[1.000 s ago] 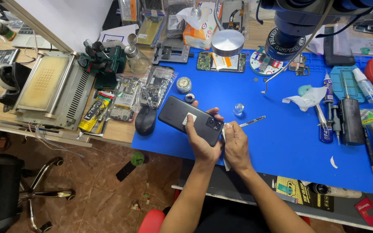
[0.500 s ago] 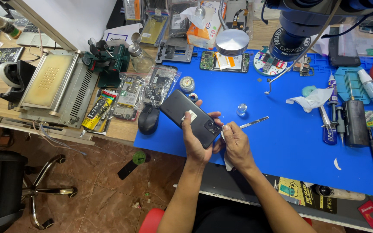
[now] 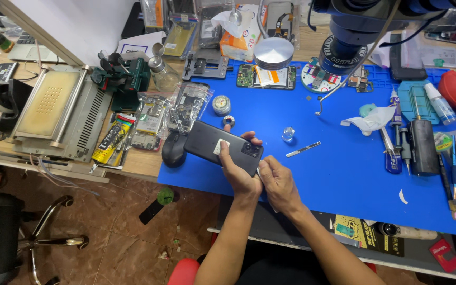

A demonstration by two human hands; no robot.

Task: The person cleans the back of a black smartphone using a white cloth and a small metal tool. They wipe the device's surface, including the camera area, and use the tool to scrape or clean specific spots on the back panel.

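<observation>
The mat (image 3: 312, 174) lies on the surface (image 3: 138, 166), covering its right part. The phone (image 3: 222, 148) is held above the mat's left edge, back side up. The left hand (image 3: 238, 171) grips the phone from below; the right hand (image 3: 278, 182) sits just to its right, touching it. A mouse (image 3: 173, 149) lies directly left of the phone. A small dome (image 3: 288, 134) and a thin metal tool (image 3: 303, 149) lie on the mat right of the phone. Behind the phone lie parts bags (image 3: 186, 108). A heating plate machine (image 3: 54, 113) stands at far left. Screwdrivers (image 3: 394, 142) lie at the mat's right side.
</observation>
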